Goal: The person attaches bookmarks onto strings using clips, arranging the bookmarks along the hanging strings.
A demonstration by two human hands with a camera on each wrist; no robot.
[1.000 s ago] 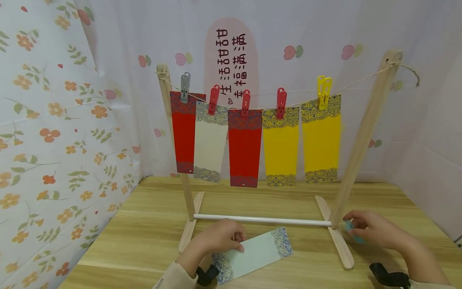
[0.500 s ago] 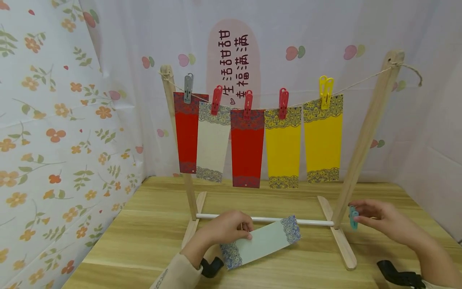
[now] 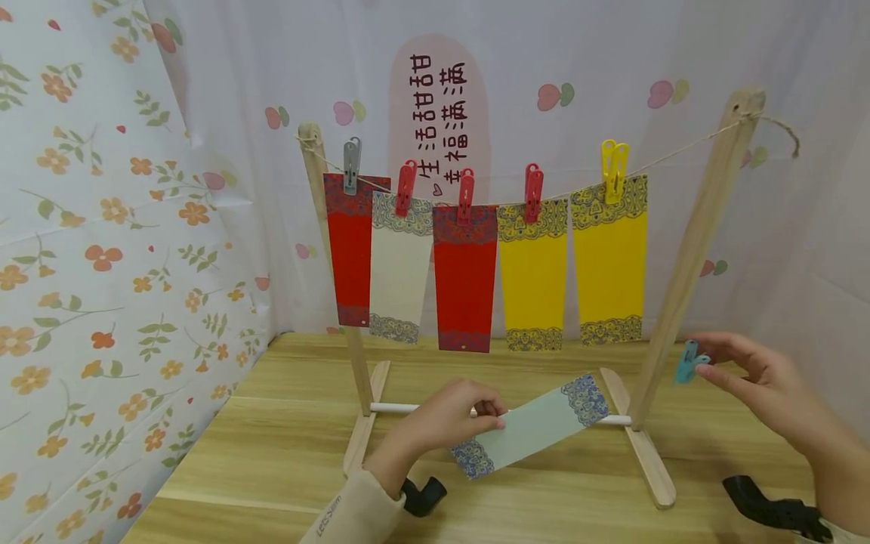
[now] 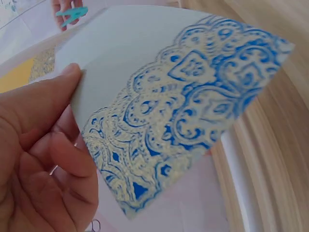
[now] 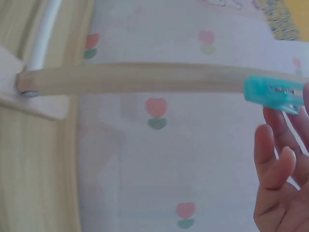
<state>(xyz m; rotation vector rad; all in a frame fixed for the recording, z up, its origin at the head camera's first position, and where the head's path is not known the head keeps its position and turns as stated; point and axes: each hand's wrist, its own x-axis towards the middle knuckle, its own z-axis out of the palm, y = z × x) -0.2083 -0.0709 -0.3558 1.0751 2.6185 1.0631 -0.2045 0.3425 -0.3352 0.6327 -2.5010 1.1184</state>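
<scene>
A pale green paper card (image 3: 537,427) with blue lace-patterned ends is pinched by its near long edge in my left hand (image 3: 455,415). It is held tilted above the table, its right end higher. In the left wrist view the card's patterned end (image 4: 193,96) fills much of the picture, with the thumb on its face. My right hand (image 3: 768,378) pinches a teal clothespin (image 3: 692,364) between thumb and fingers, just right of the stand's right post. The right wrist view shows the clothespin (image 5: 273,92) at the fingertips, with other fingers loosely bent.
A wooden stand with a right post (image 3: 700,249) and a white crossbar (image 3: 394,408) stands on the table (image 3: 272,461). From its string hang red, white and yellow cards (image 3: 533,279), clipped by grey, red and yellow clothespins (image 3: 615,172). A printed curtain (image 3: 224,91) hangs behind.
The left hand has lifted the green card off the table and carried it right and forward. The right hand has risen with the teal clothespin, from beside the post's foot.
</scene>
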